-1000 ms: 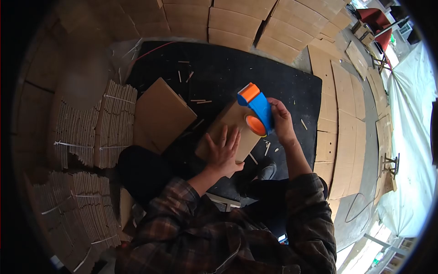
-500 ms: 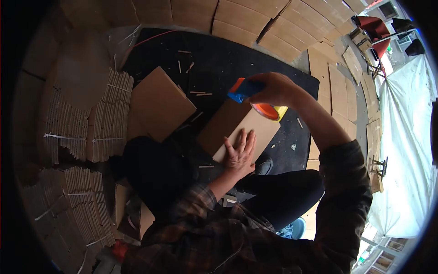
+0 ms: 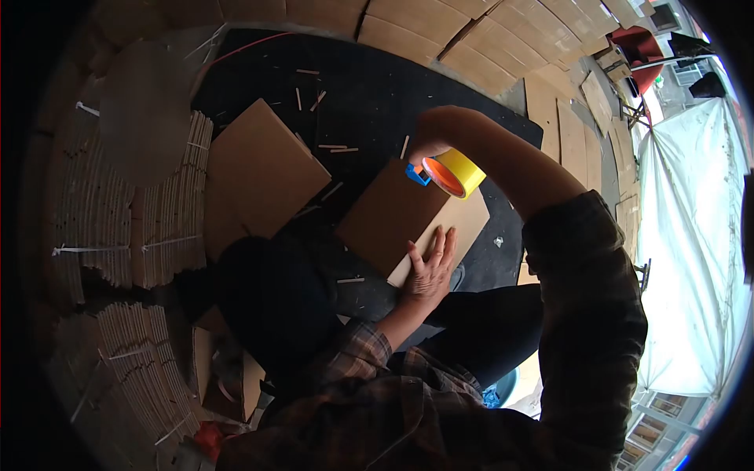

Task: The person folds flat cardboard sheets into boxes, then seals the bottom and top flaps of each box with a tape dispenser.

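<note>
A brown cardboard box (image 3: 393, 216) stands on the black mat between my knees, its paler top face catching the light. My left hand (image 3: 430, 275) lies on that pale face near the close edge, fingers stretched and pressed flat. Over the far end of the box, my right hand (image 3: 433, 135) is closed around a tape dispenser (image 3: 419, 174) with a blue front end. The dispenser carries a wide roll of yellow tape (image 3: 469, 171) with an orange core. The wrist is bent downward, and the fingers around the handle are partly hidden.
Another cardboard box (image 3: 263, 177) rests left on the black mat (image 3: 377, 86), with several thin cardboard strips (image 3: 338, 147) scattered around. Tied stacks of flattened cardboard (image 3: 169, 204) rise at the left. Cardboard sheets (image 3: 416, 31) line the back; a white sheet (image 3: 691, 251) hangs right.
My right hand has turned over and moved left, swinging the dispenser so its yellow tape roll faces up. My left hand stays flat on the box, and the view has shifted slightly.
</note>
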`<state>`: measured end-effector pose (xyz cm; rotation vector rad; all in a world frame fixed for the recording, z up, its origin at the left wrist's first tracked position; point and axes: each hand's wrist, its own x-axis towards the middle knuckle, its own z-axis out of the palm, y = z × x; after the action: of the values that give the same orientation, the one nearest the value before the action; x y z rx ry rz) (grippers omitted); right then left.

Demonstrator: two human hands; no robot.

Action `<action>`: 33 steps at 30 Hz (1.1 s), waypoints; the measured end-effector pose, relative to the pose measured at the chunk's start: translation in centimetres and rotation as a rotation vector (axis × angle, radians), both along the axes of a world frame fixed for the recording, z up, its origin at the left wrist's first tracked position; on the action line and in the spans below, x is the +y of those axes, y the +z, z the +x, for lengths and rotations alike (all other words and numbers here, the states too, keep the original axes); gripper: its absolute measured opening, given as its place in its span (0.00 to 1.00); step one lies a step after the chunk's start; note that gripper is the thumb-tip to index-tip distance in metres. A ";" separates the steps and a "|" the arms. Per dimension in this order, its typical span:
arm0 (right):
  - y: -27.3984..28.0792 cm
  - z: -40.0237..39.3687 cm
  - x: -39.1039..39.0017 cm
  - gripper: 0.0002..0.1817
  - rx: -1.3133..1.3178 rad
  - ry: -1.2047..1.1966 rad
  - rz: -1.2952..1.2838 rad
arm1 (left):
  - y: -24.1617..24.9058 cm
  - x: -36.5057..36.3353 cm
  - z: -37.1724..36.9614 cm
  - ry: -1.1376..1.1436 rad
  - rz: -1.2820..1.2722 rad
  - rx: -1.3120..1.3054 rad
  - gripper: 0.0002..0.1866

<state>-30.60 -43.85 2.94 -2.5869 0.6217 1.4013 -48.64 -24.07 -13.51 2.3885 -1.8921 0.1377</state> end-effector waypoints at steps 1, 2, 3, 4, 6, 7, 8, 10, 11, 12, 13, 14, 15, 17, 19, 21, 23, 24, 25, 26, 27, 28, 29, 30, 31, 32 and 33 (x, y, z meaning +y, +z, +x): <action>-0.1 0.2 0.1 0.25 0.004 -0.002 0.002 | 0.0 0.0 0.0 0.001 -0.002 -0.002 0.46; -0.1 0.2 0.2 0.25 0.003 -0.026 -0.006 | 0.0 -0.1 0.1 0.000 0.000 0.001 0.46; -0.3 0.2 0.2 0.26 0.004 -0.053 -0.012 | 0.2 -0.1 0.2 0.005 0.000 -0.005 0.45; -2.0 -0.7 -0.1 0.26 0.068 0.035 0.013 | 0.2 0.0 0.1 0.007 0.002 -0.010 0.44; -4.0 -2.3 -0.2 0.26 0.141 0.120 -0.003 | -0.3 0.2 0.0 -0.057 -0.009 0.013 0.41; -3.9 -2.1 -0.6 0.26 0.140 0.117 -0.004 | -0.5 0.2 -0.3 -0.042 -0.040 -0.008 0.40; -3.6 -2.0 -1.4 0.26 0.172 0.040 0.046 | -0.9 0.1 -0.3 -0.033 -0.043 0.011 0.39; -3.4 -2.3 -1.9 0.26 0.182 -0.055 0.164 | -0.6 0.0 -0.1 -0.022 -0.014 0.019 0.40; -4.1 -2.6 -1.4 0.26 0.181 -0.054 0.174 | -0.4 0.4 -0.1 -0.022 -0.004 0.018 0.40; -4.6 -2.7 -0.8 0.27 0.125 -0.017 0.089 | -0.3 0.5 0.2 -0.034 0.009 0.051 0.42; -4.8 -2.7 -0.9 0.27 0.069 0.017 -0.005 | -0.1 0.0 0.6 -0.048 0.011 0.083 0.44; -4.8 -2.7 -1.5 0.28 0.089 0.050 0.024 | -0.1 0.1 0.9 -0.059 0.033 0.087 0.49; -3.3 -2.9 -1.6 0.28 0.084 0.039 0.026 | 0.5 0.0 1.6 -0.057 0.068 0.099 0.51; -0.1 -2.9 -1.4 0.28 0.017 0.044 0.111 | 1.5 0.0 3.5 -0.075 0.104 0.222 0.52; 0.0 -4.0 -1.6 0.27 -0.048 0.031 0.094 | 2.2 -0.1 5.7 -0.099 0.144 0.316 0.53; -0.2 -4.8 -1.4 0.26 -0.246 -0.133 -0.024 | 2.4 -0.3 7.9 -0.096 0.177 0.345 0.55; -1.4 -5.6 -1.5 0.27 -0.346 -0.103 -0.007 | 2.6 -0.2 10.5 -0.076 0.146 0.383 0.55; -1.3 -5.9 -1.4 0.27 -0.427 -0.069 0.003 | 2.5 -0.1 11.5 -0.066 0.143 0.410 0.55; -1.1 -6.5 -1.4 0.27 -0.440 -0.064 0.006 | 2.5 -0.2 12.2 -0.061 0.149 0.416 0.56; -0.9 -7.6 -1.2 0.26 -0.520 -0.065 0.000 | 2.5 -0.3 12.6 -0.061 0.158 0.424 0.56; -0.5 -9.0 -0.8 0.26 -0.594 -0.067 -0.005 | 2.3 -0.4 12.8 -0.066 0.147 0.416 0.57; 0.1 -10.8 -0.4 0.28 -0.611 -0.111 0.000 | 2.3 -0.5 12.8 -0.066 0.149 0.413 0.57; 0.6 -12.8 -0.2 0.30 -0.626 -0.157 0.004 | 2.2 -0.5 12.7 -0.067 0.146 0.401 0.57; 0.3 -15.2 -0.2 0.34 -0.691 -0.176 0.031 | 2.1 -0.4 12.5 -0.069 0.147 0.390 0.57; -0.1 -17.9 0.1 0.34 -0.691 -0.182 0.036 | 2.3 -0.4 12.5 -0.066 0.144 0.370 0.58; -0.5 -20.6 0.6 0.37 -0.761 -0.206 -0.005 | 2.2 -0.5 12.4 -0.068 0.146 0.364 0.58; -0.9 -23.0 1.0 0.40 -0.833 -0.231 -0.047 | 2.1 -0.5 12.4 -0.071 0.133 0.354 0.58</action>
<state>-53.55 -42.82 2.03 -2.6758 0.7554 0.1800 -36.24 -24.60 -11.40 2.2324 -1.8602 -0.4010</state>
